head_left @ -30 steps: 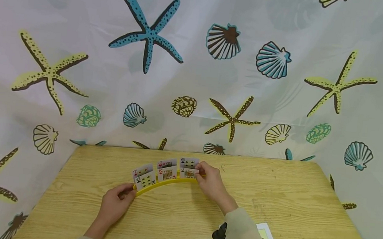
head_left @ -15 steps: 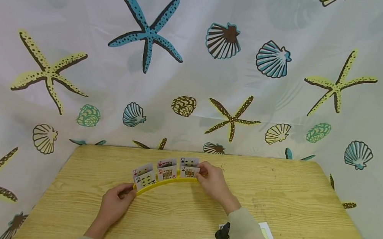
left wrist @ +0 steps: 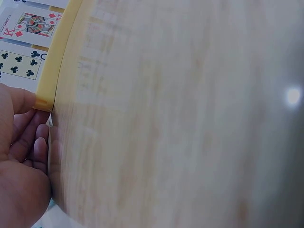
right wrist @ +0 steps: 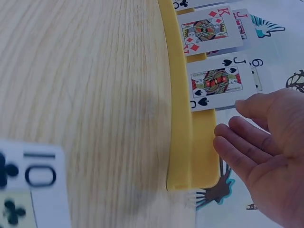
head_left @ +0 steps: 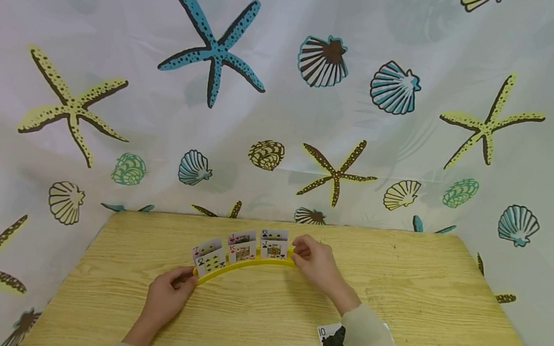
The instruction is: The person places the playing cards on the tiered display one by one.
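My left hand (head_left: 164, 298) pinches the left end of a curved yellow card holder (head_left: 270, 261) between thumb and fingers. Two rows of playing cards stand upright in it. Along the front are a club card (head_left: 210, 263), the king of diamonds (head_left: 242, 252) and the jack of spades (head_left: 274, 249). Behind these are a seven of diamonds (head_left: 206, 246), a red jack (head_left: 242, 237) and a six (head_left: 274, 233), each partly covered. My right hand (right wrist: 275, 142) is beside the holder's right end, fingers loosely bent and holding nothing, its thumb tip close to the jack of spades.
A ten of clubs (head_left: 324, 333) lies on the wooden table (head_left: 242, 325) at the front right, partly hidden by my wrist camera (head_left: 334, 343) and right sleeve (head_left: 373, 341). Behind the table hangs a curtain (head_left: 283, 112) printed with starfish and shells.
My right hand has let go of the jack of spades and moved slightly right; the card stands in the holder. The right sleeve shifted right, showing more of the ten. The left hand stayed put.
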`<act>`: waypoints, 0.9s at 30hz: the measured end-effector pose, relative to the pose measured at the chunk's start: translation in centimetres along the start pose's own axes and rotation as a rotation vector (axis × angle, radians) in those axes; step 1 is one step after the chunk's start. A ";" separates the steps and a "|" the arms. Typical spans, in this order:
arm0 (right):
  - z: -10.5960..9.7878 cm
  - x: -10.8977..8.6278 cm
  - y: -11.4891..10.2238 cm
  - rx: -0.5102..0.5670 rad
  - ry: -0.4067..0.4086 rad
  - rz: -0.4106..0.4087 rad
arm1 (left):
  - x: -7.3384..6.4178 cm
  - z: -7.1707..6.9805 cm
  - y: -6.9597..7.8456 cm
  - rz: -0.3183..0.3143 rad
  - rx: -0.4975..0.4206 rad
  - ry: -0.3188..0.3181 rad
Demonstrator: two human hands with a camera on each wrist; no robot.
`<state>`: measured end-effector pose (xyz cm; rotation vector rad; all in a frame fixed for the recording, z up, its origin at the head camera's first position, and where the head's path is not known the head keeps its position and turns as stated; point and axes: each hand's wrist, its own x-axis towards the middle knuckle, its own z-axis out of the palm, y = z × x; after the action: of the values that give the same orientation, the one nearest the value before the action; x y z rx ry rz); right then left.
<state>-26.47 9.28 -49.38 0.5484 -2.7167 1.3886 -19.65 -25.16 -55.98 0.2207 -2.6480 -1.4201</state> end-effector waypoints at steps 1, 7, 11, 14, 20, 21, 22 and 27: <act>-0.3 -0.2 0.1 -0.005 0.000 -0.006 | 0.0 0.0 0.0 0.001 0.002 -0.001; -2.2 -1.5 0.8 -0.041 0.007 -0.043 | 0.1 0.1 -0.1 0.009 0.002 0.000; -3.5 -2.8 1.4 -0.078 0.001 -0.045 | 0.1 0.1 -0.1 0.005 0.001 0.001; -4.3 -3.8 1.8 -0.107 -0.004 -0.046 | 0.0 0.1 -0.1 0.002 0.003 0.003; -5.9 -6.1 2.5 -0.158 -0.025 -0.056 | -0.1 0.2 -0.1 0.001 -0.003 0.007; -6.1 -6.5 2.6 -0.163 -0.032 -0.054 | -0.1 0.2 -0.1 0.000 -0.004 0.007; -6.3 -6.9 2.7 -0.165 -0.038 -0.051 | -0.1 0.2 -0.1 0.000 -0.005 0.006; -7.0 -8.8 2.9 -0.185 -0.066 -0.007 | -0.1 0.2 0.0 0.001 -0.005 0.010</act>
<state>-20.02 18.99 -49.20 0.5993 -2.8521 1.1211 -19.63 -25.00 -56.10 0.2259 -2.6359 -1.4219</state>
